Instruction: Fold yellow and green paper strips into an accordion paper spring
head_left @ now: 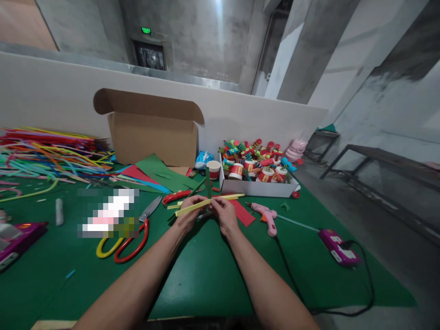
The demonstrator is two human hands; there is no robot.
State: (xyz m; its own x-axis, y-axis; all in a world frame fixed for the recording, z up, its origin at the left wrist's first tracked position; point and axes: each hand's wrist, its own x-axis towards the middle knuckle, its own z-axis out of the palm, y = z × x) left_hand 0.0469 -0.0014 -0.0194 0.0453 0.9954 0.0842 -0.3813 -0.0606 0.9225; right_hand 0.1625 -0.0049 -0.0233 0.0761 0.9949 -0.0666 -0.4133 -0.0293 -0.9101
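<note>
Near the middle of the table, my left hand (188, 216) is closed, its fingers pinching a yellow strip (187, 210) that slants up to the right. My right hand (225, 215) is closed too, thumb and fingers pressed where the yellow strip meets a green strip (208, 183) standing upright. The fingertips partly hide that joint. More yellow strips (235, 196) lie just beyond my hands. A red sheet piece (244, 213) is beside my right hand. Left of my left hand are a red-handled cutter (176, 197) and large scissors (146, 229) with red and yellow handles.
A pink glue gun (266, 217) lies to the right, its black cord near a purple power strip (338, 247). Behind are a white box (259, 187) of coil-and-cup figures, a paper cup (213, 169), an open cardboard box (154, 137), green sheets (163, 173) and piled colourful strips (51, 153).
</note>
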